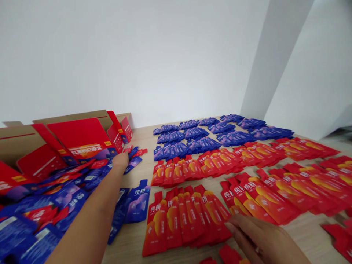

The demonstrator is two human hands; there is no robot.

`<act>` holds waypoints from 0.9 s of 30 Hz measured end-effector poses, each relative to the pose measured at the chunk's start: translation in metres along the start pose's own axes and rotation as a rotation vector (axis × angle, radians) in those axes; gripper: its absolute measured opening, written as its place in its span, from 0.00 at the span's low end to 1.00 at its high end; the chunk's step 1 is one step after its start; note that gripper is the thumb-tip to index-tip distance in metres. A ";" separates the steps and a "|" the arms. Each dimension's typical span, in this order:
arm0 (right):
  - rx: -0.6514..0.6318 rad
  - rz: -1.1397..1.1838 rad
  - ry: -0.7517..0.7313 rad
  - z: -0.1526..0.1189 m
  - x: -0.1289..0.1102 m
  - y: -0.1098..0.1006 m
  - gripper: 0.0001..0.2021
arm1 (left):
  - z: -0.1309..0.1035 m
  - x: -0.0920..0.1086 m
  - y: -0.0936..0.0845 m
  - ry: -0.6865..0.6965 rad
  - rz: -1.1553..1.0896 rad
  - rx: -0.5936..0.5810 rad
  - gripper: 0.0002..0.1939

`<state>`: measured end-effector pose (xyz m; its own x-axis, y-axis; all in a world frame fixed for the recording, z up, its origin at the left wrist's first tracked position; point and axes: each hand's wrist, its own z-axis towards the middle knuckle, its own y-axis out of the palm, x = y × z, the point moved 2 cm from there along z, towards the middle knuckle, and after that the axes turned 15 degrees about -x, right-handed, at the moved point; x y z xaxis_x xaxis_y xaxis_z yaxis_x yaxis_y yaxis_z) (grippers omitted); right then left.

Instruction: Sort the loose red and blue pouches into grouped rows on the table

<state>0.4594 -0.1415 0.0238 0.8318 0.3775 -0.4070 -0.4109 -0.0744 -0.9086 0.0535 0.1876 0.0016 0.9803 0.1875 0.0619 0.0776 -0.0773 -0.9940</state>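
Note:
My left hand [121,160] reaches forward to the edge of a heap of mixed blue pouches [73,196] and red pouches. Its fingers point away and are hidden, so any hold cannot be made out. My right hand [264,238] is low at the right, fingers stretched out and slightly apart. Its fingertips are at the right end of a fanned row of red pouches [173,222], with nothing visibly gripped. Beside that row, a blue pouch [137,201] lies flat. Another fanned group of red pouches [264,198] spreads beyond my right hand.
Red printed cardboard boxes [79,137] with raised flaps stand at the left behind the heap. Several fanned stacks of blue pouches [202,144] lie at the back of the wooden table [144,137]. A white wall [176,62] rises behind. More red pouches [338,234] lie at lower right.

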 end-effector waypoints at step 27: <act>-0.261 1.194 -0.168 0.012 -0.040 -0.010 0.17 | -0.315 0.134 -0.063 0.694 -1.386 -0.137 0.15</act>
<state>0.4256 -0.1454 0.0501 -0.0801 0.0591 -0.9950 -0.7775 -0.6284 0.0252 0.2376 -0.0907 0.1006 0.0167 -0.2854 0.9583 0.9386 -0.3259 -0.1135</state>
